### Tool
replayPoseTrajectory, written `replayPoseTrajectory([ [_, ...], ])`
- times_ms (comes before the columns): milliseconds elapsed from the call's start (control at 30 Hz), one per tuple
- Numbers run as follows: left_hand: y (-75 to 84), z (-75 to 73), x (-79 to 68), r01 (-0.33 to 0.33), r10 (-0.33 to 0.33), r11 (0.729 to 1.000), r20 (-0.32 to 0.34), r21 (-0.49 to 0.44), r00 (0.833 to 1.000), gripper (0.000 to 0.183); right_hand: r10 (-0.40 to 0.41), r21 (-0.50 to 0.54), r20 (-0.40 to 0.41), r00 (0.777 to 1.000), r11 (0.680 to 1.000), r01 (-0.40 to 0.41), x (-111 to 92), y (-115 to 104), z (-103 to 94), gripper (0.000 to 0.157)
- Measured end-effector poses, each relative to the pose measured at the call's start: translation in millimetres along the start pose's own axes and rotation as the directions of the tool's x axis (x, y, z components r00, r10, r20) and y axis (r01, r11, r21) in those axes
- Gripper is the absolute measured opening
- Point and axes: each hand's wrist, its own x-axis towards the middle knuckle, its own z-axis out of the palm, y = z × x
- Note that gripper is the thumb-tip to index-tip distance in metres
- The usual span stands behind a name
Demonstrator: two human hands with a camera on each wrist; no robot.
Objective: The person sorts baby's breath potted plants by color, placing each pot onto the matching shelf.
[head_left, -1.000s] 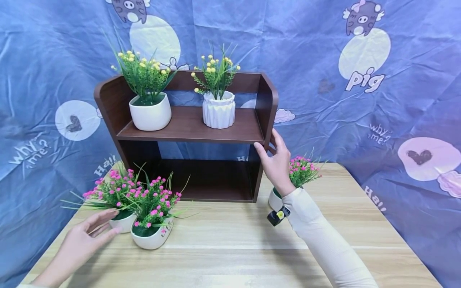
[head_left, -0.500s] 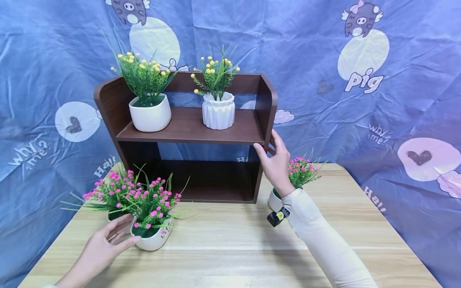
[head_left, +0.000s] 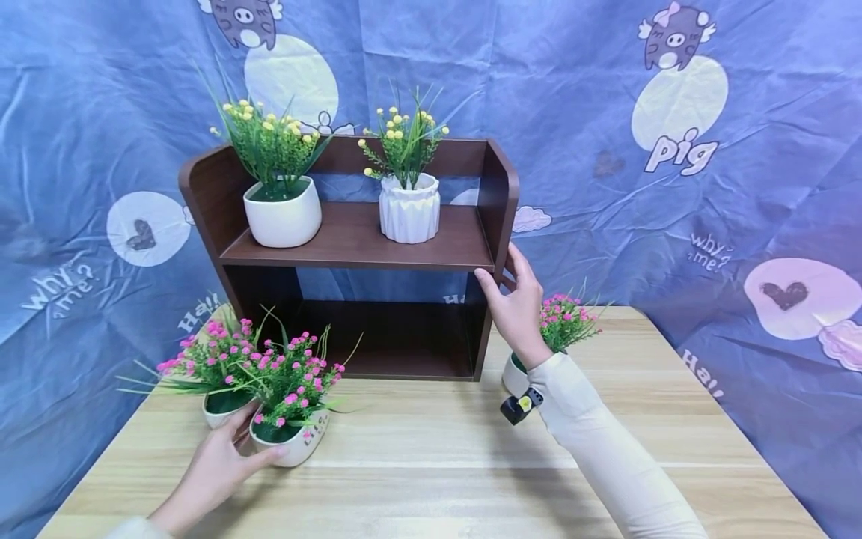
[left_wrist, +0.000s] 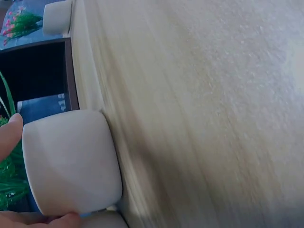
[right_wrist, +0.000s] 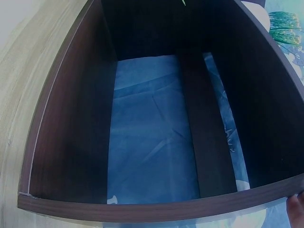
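Note:
My left hand (head_left: 217,463) is at the front pot of pink artificial flowers (head_left: 289,442), thumb at its near side and fingers between it and the pot behind. The left wrist view shows this white pot (left_wrist: 71,161) standing on the table, with a thumb (left_wrist: 10,135) by its rim and fingertips touching its side. My right hand (head_left: 517,314) holds the right side of the dark brown two-tier shelf (head_left: 364,258), thumb on the front edge, fingers partly hidden behind the panel. Only a fingertip (right_wrist: 295,209) shows in the right wrist view.
Two pots of yellow flowers, one smooth (head_left: 283,217) and one ribbed (head_left: 409,213), stand on the upper tier. A second pink-flowered pot (head_left: 215,408) is behind the front one. Another (head_left: 513,378) stands right of the shelf, partly behind my right wrist. A blue printed cloth (head_left: 592,195) hangs behind.
My left hand has moved right from beside the rear pink-flowered pot to the front one and now grips it. The right hand stays on the shelf.

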Motion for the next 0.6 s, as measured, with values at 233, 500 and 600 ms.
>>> replayPoseTrajectory([
  [233, 6.3, 9.1, 3.6, 0.021, -0.021, 0.997, -0.009, 0.08, 1.0, 0.099, 0.01, -0.004, 0.004, 1.0, 1.0, -0.01, -0.2, -0.6, -0.1, 0.053],
  [500, 6.4, 13.2, 6.6, 0.113, -0.118, 0.988, 0.037, 0.109, 0.992, 0.108, 0.002, 0.006, 0.01, 1.0, 1.0, -0.002, -0.3, -0.2, -0.2, 0.053],
  [600, 6.2, 13.1, 7.5, 0.128, -0.133, 0.986, 0.046, 0.106, 0.99, 0.109, -0.002, 0.002, 0.01, 1.0, 1.0, 0.002, -0.3, 0.5, -0.4, 0.052],
])
